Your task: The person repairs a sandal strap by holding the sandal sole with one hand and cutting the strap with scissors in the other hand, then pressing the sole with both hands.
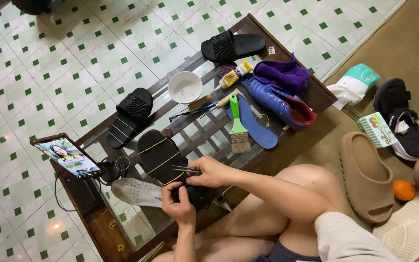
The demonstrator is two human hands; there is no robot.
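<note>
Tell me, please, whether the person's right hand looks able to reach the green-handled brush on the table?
Probably yes: the right hand holds tweezers, but the brush lies just beyond it on the glass with nothing between them, so it would first need freeing.

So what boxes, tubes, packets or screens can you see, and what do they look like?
Phone: table's left end, propped up, lit colourful screen.
Glue tube: beside white bowl, yellow and white, black cap.
Wipes pack: floor right of table, white and teal.
Small box: by dark shoe, green with cartoon picture.
</note>
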